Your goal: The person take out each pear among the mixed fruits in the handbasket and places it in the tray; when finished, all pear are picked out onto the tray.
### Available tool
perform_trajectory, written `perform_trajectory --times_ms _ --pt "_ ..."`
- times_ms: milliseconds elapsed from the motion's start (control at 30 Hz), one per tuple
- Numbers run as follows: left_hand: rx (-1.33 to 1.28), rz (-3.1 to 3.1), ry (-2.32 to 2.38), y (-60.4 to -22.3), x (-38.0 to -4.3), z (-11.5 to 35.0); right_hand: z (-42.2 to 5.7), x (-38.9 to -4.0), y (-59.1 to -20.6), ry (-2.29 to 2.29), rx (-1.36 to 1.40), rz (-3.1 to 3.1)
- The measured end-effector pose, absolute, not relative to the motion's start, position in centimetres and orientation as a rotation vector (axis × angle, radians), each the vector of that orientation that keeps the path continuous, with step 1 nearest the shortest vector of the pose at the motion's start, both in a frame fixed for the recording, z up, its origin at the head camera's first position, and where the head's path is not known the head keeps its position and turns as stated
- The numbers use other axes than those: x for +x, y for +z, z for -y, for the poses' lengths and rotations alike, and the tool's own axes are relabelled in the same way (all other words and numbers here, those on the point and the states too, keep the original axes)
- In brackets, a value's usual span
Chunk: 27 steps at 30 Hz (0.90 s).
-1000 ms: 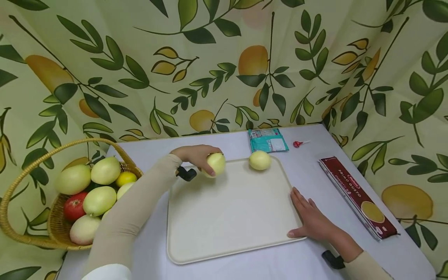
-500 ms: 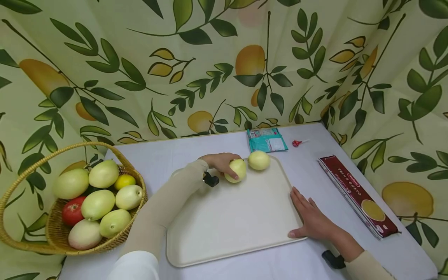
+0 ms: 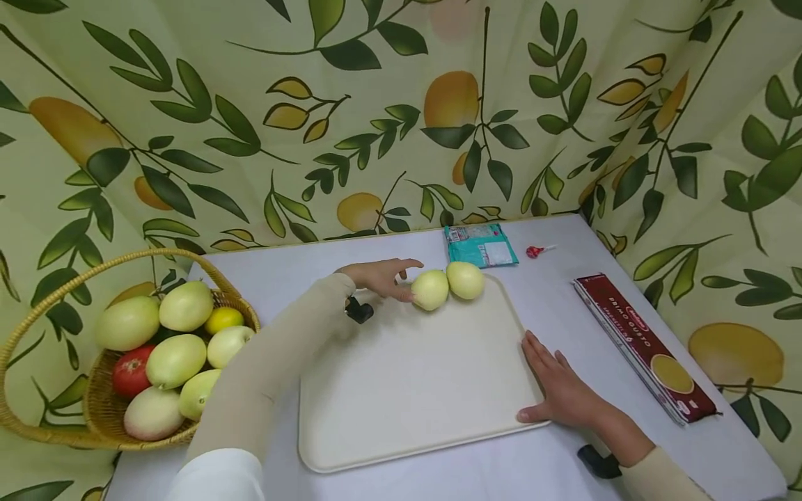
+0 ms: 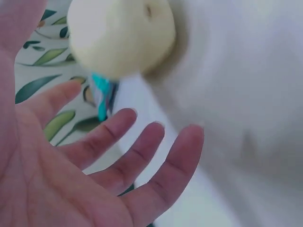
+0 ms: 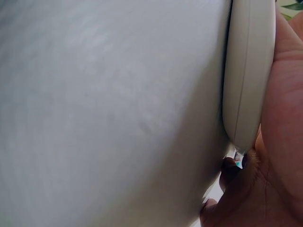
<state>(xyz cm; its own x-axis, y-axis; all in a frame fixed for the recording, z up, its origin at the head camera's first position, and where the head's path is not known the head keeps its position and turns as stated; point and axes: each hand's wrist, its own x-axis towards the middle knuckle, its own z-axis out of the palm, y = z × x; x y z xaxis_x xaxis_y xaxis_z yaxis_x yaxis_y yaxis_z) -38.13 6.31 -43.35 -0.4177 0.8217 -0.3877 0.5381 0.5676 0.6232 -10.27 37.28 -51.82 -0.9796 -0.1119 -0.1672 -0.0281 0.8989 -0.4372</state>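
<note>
Two pale yellow-green fruits sit side by side at the far edge of the cream tray (image 3: 401, 396). My left hand (image 3: 381, 277) is just left of the nearer fruit (image 3: 430, 289), fingers spread and loosely bent, the thumb tip close to its side; whether it touches is hard to tell. In the left wrist view that fruit (image 4: 120, 35) lies beyond the fingers, and the palm holds nothing. To its right is the other fruit (image 3: 466, 280). My right hand (image 3: 557, 386) rests with extended fingers along the tray's right rim, also close to the tray (image 5: 248, 71) in the right wrist view.
A wicker basket (image 3: 94, 410) with several pale fruits, a red one and a yellow one stands left. Behind the tray lie a teal packet (image 3: 481, 245) and a red lollipop (image 3: 535, 252). A dark red spaghetti pack (image 3: 645, 344) lies right. Patterned cloth (image 3: 376, 104) hangs behind.
My left hand carried the fruit rightward across the tray's far end, set it beside the other one and let go, then drew back slightly left. The right hand stayed at the tray rim.
</note>
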Motion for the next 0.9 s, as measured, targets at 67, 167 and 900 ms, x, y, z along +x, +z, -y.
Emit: perform_trajectory --times_ms 67,167,900 --pt "1.117 -2.170 0.504 -42.6 -38.2 -4.6 -37.2 -10.5 -51.7 -0.676 -0.114 -2.870" --pt "1.135 -2.205 0.492 -41.3 -37.8 -1.7 -37.3 -10.6 -51.7 -0.690 -0.129 -2.862" --pt "0.966 -2.592 0.288 -34.8 -31.1 22.2 -37.1 -10.6 -52.3 -0.718 -0.125 -2.864"
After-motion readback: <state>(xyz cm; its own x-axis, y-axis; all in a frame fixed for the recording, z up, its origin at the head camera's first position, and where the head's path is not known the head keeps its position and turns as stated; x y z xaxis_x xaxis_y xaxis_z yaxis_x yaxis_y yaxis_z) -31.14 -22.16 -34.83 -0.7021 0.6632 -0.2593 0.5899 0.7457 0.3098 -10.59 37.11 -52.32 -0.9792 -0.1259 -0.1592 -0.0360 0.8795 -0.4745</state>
